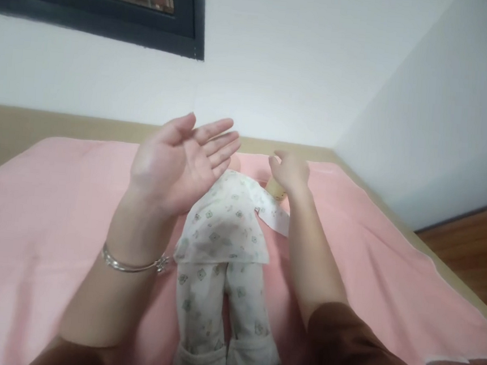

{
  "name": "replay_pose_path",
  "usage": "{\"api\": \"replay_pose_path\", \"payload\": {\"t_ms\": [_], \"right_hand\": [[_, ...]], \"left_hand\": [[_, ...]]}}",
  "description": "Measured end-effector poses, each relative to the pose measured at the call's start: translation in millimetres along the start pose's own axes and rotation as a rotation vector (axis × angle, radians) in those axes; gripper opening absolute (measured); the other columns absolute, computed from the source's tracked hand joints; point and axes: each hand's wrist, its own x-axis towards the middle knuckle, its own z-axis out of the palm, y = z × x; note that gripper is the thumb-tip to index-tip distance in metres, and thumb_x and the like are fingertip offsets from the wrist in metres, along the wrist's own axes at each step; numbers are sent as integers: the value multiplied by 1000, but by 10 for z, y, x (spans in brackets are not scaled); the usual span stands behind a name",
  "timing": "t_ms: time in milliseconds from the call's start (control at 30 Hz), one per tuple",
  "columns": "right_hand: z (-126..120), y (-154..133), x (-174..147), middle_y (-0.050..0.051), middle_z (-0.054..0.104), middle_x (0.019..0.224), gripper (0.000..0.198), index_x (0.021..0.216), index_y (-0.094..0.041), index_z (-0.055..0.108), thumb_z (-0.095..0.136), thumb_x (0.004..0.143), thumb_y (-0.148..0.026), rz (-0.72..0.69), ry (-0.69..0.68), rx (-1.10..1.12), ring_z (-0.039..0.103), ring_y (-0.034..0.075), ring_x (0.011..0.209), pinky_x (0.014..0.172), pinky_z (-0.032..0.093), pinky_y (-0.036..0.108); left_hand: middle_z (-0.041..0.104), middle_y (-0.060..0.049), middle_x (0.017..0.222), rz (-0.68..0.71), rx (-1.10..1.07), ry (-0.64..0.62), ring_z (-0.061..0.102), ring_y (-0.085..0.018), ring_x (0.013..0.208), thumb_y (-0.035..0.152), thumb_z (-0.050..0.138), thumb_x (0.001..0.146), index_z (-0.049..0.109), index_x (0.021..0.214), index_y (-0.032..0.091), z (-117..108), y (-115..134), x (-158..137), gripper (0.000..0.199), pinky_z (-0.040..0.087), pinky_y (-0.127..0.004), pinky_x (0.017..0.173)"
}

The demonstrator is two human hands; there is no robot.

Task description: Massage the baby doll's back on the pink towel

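A doll-like figure in a white patterned top [227, 221] and matching trousers [203, 301] lies on a pink blanket [79, 208]. Its head is mostly hidden behind my left hand [180, 168], with only a skin-coloured bit showing past the fingers. That hand is open, palm turned up, fingers stretched out, above the figure's shoulder on the left. My right hand [292, 172] curls around a small pale-yellow container [275, 189], just above the white sleeve on the right. The container's upper part is covered by the fingers, so its exact kind does not show.
The blanket covers a pale wooden surface [103, 127] whose far edge meets a white wall [279, 66]. A dark-framed window [193, 25] is at upper left. Wooden floor [477, 242] shows beyond the right edge. My left wrist wears a silver bracelet [131, 266].
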Motion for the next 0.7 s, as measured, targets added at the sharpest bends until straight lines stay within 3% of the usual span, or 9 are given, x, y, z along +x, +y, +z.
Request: {"api": "replay_pose_path", "payload": {"t_ms": [233, 400, 533, 633, 700], "right_hand": [[9, 53, -33, 12, 66, 139, 50, 135, -18, 66, 43, 94, -36, -30, 16, 29, 58, 34, 132, 105, 49, 48], [50, 138, -14, 12, 60, 146, 50, 136, -15, 64, 44, 94, -34, -118, 23, 75, 50, 34, 140, 114, 43, 52], [26, 88, -67, 15, 38, 163, 49, 134, -14, 64, 51, 93, -38, -162, 152, 114, 19, 43, 155, 121, 23, 68], [-93, -107, -257, 12, 34, 165, 52, 145, -22, 53, 41, 100, -45, -269, 148, 267, 22, 38, 156, 120, 28, 68], [-201, -294, -458, 6, 30, 167, 55, 156, -31, 36, 27, 104, -47, -381, 109, 346, 24, 32, 157, 121, 32, 64]], "left_hand": [[66, -8, 125, 51, 77, 110, 52, -34, 139, 50, 4, 105, 55, 141, 23, -163, -88, -28, 68, 53, -50, 102], [64, -7, 129, 79, 106, 184, 49, -34, 142, 47, 3, 105, 53, 143, 26, -152, -83, -47, 66, 51, -52, 103], [61, -11, 135, 17, 11, 31, 39, -36, 149, 47, 9, 104, 52, 145, 23, 31, -89, -83, 64, 51, -55, 101], [60, -14, 137, -46, -62, -81, 33, -36, 152, 52, 13, 104, 58, 139, 21, 236, -39, -155, 65, 52, -53, 101], [61, -12, 137, -95, -151, -137, 34, -34, 152, 55, 12, 104, 60, 135, 22, 344, 62, -220, 66, 53, -51, 104]]}}
